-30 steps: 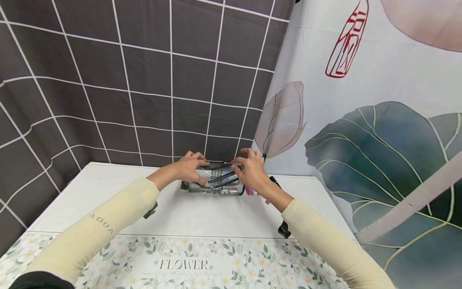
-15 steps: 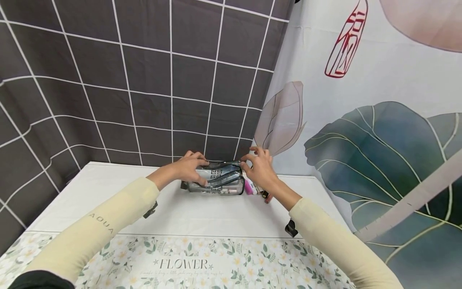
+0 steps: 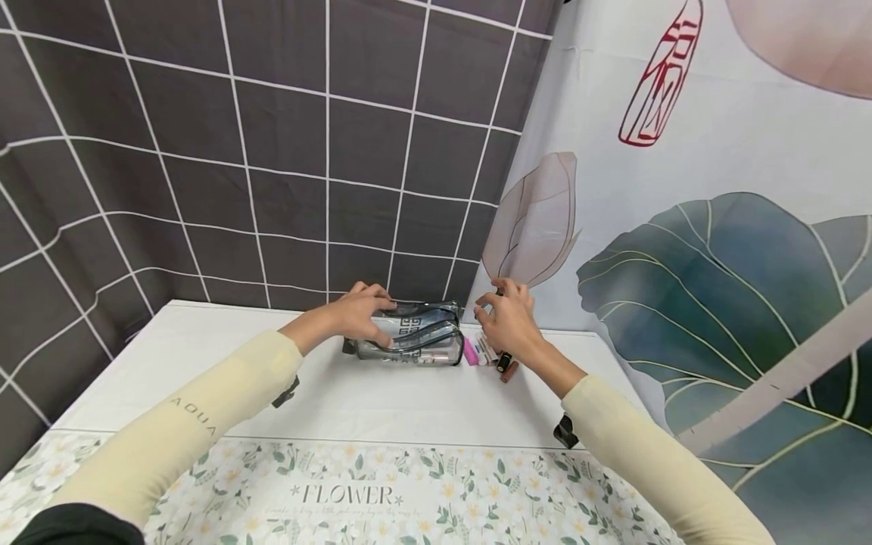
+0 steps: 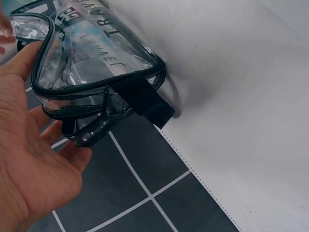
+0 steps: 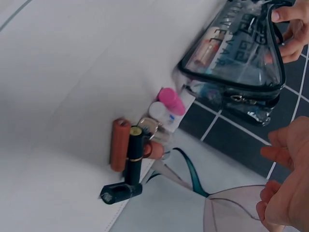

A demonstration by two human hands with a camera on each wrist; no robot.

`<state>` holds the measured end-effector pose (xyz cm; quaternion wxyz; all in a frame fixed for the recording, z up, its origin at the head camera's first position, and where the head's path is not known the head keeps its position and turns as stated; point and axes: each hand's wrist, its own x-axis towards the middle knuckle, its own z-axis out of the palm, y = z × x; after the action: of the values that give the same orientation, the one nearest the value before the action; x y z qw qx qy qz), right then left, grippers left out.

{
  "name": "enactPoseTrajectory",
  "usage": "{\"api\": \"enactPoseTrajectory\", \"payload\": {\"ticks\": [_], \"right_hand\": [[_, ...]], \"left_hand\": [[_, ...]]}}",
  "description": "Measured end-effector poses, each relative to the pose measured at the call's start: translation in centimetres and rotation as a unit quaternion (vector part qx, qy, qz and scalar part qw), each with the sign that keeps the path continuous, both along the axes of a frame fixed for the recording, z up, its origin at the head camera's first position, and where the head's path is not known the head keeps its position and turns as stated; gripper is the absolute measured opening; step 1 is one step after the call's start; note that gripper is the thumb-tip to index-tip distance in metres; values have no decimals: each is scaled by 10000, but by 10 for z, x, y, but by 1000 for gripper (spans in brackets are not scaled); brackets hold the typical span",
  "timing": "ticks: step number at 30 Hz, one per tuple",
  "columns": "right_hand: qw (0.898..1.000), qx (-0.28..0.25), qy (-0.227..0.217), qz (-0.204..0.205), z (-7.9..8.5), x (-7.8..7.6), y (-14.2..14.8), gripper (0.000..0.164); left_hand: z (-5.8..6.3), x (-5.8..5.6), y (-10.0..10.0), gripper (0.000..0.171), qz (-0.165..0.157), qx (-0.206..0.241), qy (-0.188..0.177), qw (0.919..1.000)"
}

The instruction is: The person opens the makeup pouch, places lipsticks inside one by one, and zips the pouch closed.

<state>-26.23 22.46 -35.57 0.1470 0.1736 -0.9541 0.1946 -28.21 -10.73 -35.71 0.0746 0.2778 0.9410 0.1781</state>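
A clear toiletry bag with black piping and printed lettering lies at the back of the white table, some cosmetics showing inside. My left hand grips its left end, thumb in front and fingers behind. To the right of the bag, my right hand is held over a small cluster of cosmetics, fingers loosely bent with nothing between them. In the right wrist view that cluster includes a pink item, a white-capped item, a reddish-brown tube, a black tube with a gold band and another black tube.
Dark gridded cloth hangs right behind the table's back edge. On the right is a leaf-printed backdrop. The white tabletop stretches in front of the bag, with a floral mat along the near side.
My right hand has let go of the bag's right end and moved right, over the loose cosmetics, which now show more fully. The left hand has kept its grip on the bag.
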Motion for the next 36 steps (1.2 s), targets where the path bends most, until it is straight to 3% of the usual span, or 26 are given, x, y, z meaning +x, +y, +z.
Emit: {"api": "enactPoseTrajectory", "payload": {"ticks": [21, 36], "right_hand": [[9947, 507, -192, -874, -23, -15, 54, 27], [9855, 949, -696, -1221, -34, -22, 79, 32]], "left_hand": [[-3, 1, 0, 88, 17, -15, -56, 10000], [-2, 1, 1, 87, 35, 8, -80, 10000]]}}
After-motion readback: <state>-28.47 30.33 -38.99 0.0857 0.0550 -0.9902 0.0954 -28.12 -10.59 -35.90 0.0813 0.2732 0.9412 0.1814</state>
